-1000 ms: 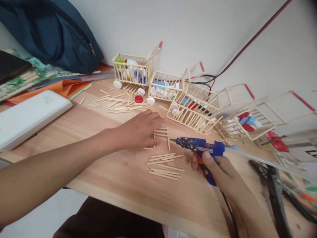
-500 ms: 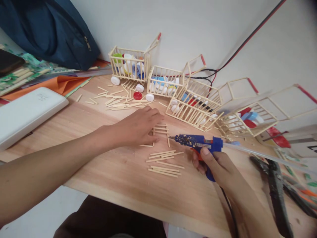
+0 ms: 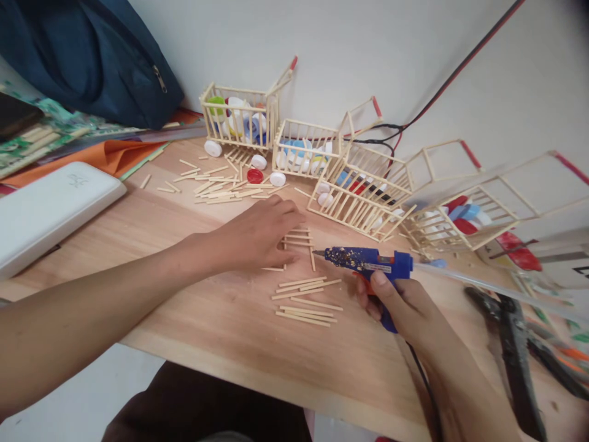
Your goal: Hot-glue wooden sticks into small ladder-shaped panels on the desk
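Note:
My left hand (image 3: 264, 233) lies over a small ladder-like stick frame (image 3: 299, 238), fingers curled down around its left part and hiding much of it. A glue gun (image 3: 363, 261), blue with a gold-speckled nozzle, is gripped in my right hand (image 3: 405, 307), the fingers wrapped round its handle near the orange trigger. Its metal tip touches or nearly touches the frame's right-hand stick. A clear glue stick (image 3: 478, 279) sticks out of the gun's back end. Just below the frame lie several loose short wooden sticks (image 3: 306, 301).
Several miniature stick carts (image 3: 239, 123) holding bottle caps line the wall. A pile of cut sticks (image 3: 221, 187) and a red cap (image 3: 254, 176) lie before them. Left are a white power bank (image 3: 59, 209) and blue bag (image 3: 101, 67); right, black-handled pliers (image 3: 513, 350).
Almost nothing differs. The view has shifted very slightly; both hands, the glue gun and the stick frame keep their places.

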Motion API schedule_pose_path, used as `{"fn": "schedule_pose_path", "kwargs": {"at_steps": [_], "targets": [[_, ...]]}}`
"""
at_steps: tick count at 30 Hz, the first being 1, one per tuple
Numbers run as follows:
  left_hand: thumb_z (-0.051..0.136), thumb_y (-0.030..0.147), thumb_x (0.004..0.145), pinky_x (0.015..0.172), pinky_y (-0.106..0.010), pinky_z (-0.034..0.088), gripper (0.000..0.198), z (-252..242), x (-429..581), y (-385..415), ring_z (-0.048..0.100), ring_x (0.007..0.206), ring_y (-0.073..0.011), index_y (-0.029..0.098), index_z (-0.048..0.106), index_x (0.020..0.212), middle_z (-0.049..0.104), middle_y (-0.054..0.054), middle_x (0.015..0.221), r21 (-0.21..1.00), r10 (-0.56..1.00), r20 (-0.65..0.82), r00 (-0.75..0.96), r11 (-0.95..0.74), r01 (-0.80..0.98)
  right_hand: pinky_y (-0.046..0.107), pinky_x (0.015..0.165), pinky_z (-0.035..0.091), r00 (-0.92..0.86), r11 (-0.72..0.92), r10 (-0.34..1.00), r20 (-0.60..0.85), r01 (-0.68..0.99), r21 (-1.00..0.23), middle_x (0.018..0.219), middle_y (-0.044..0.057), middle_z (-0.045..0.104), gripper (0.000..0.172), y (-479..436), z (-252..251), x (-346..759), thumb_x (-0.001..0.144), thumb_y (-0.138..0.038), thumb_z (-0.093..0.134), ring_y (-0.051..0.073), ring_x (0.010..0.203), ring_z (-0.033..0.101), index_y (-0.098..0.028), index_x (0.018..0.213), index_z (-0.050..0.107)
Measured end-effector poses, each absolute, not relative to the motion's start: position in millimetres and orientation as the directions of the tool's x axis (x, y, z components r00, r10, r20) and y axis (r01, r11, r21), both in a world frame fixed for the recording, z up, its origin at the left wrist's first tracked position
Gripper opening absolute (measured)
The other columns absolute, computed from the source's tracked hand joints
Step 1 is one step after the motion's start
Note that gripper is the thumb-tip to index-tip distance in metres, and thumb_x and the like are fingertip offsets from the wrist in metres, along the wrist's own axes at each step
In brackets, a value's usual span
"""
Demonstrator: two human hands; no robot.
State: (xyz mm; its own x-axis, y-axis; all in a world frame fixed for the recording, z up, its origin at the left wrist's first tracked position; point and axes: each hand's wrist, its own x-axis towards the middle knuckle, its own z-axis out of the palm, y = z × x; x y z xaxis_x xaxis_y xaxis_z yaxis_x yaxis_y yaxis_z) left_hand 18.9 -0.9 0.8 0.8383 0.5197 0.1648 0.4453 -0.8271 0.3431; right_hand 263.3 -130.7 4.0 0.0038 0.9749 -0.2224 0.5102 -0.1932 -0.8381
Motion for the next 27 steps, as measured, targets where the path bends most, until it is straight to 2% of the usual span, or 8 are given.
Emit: {"fn": "schedule_pose_path", "kwargs": {"at_steps": [9, 13, 17, 22, 27], "targets": [[0.061, 0.029, 0.085, 0.098, -0.038, 0.037, 0.041, -4.0, 21.0, 0.2, 0.049, 0.111, -0.0249, 0.014, 0.055, 0.122, 0.057, -0.012, 0.121, 0.387, 0.498, 0.236, 0.834, -0.836, 0.389, 0.025, 0.047, 0.036, 0.02, -0.233, 0.964, -0.264, 0.536, -0.811, 0.059, 0.002, 0.053, 0.054, -131.3, 0.4, 265.9, 0.086, -0.068, 0.04, 0.013, 0.052, 0.047, -0.018, 0.071, 0.056], [0.056, 0.025, 0.088, 0.1, -0.039, 0.037, 0.029, -3.4, 19.8, 2.6, 0.048, 0.114, -0.0249, 0.016, 0.061, 0.115, 0.056, -0.011, 0.128, 0.34, 0.396, 0.284, 0.873, -0.893, 0.294, 0.025, 0.046, 0.035, 0.024, -0.221, 0.969, -0.247, 0.535, -0.815, 0.056, 0.002, 0.051, 0.055, -129.9, 0.6, 265.2, 0.085, -0.069, 0.04, 0.013, 0.049, 0.046, -0.018, 0.07, 0.056], [0.048, 0.019, 0.09, 0.102, -0.042, 0.035, 0.028, -2.6, 21.3, 4.0, 0.049, 0.117, -0.0241, 0.018, 0.064, 0.113, 0.058, -0.011, 0.129, 0.283, 0.297, 0.319, 0.9, -0.936, 0.209, 0.025, 0.045, 0.035, 0.027, -0.208, 0.973, -0.23, 0.539, -0.816, 0.057, 0.002, 0.053, 0.055, -130.1, 0.2, 265.5, 0.085, -0.068, 0.041, 0.012, 0.049, 0.046, -0.018, 0.07, 0.057], [0.049, 0.017, 0.089, 0.1, -0.041, 0.036, 0.025, -1.4, 22.2, 6.7, 0.051, 0.11, -0.0221, 0.021, 0.068, 0.105, 0.063, -0.007, 0.123, 0.244, 0.257, 0.326, 0.91, -0.952, 0.182, 0.025, 0.046, 0.034, 0.019, -0.201, 0.974, -0.228, 0.544, -0.815, 0.06, 0.002, 0.055, 0.052, -131.1, -2.6, 267.9, 0.088, -0.064, 0.04, 0.012, 0.05, 0.046, -0.018, 0.07, 0.056], [0.05, 0.019, 0.089, 0.099, -0.039, 0.036, 0.023, -1.1, 21.9, 8.2, 0.052, 0.109, -0.0209, 0.023, 0.069, 0.101, 0.065, -0.004, 0.122, 0.255, 0.243, 0.289, 0.926, -0.952, 0.17, 0.026, 0.048, 0.034, -0.007, -0.186, 0.973, -0.229, 0.561, -0.807, 0.058, 0.002, 0.053, 0.051, -131.4, -2.6, 268.8, 0.089, -0.062, 0.039, 0.012, 0.05, 0.044, -0.018, 0.07, 0.056]]}}
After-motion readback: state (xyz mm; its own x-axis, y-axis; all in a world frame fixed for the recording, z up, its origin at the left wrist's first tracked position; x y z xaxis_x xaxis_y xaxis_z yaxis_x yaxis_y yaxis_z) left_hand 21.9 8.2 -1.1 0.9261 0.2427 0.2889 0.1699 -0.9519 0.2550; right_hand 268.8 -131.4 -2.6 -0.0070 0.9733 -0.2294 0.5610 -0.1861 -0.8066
